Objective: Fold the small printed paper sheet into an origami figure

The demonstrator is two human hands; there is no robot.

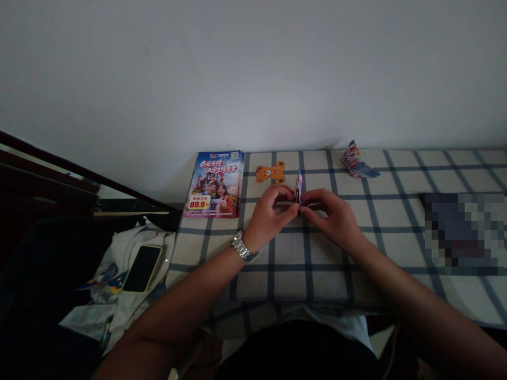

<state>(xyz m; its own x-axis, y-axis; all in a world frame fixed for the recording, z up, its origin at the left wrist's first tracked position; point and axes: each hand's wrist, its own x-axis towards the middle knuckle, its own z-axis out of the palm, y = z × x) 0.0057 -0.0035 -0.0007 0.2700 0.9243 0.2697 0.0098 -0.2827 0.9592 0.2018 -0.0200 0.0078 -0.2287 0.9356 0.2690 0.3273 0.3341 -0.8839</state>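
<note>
Currently, the left hand [272,211] and right hand [328,219] pinch a slim printed tube [298,186] upright, narrowly closed, at mid-table; a crumpled printed wrapper [354,161] lies far right, an orange bear cutout [270,172] untouched far left.

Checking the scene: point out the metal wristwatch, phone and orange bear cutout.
metal wristwatch [244,246], head view, on its bracelet
phone [141,268], head view, on its dark screen
orange bear cutout [270,172], head view, on its belly
</note>
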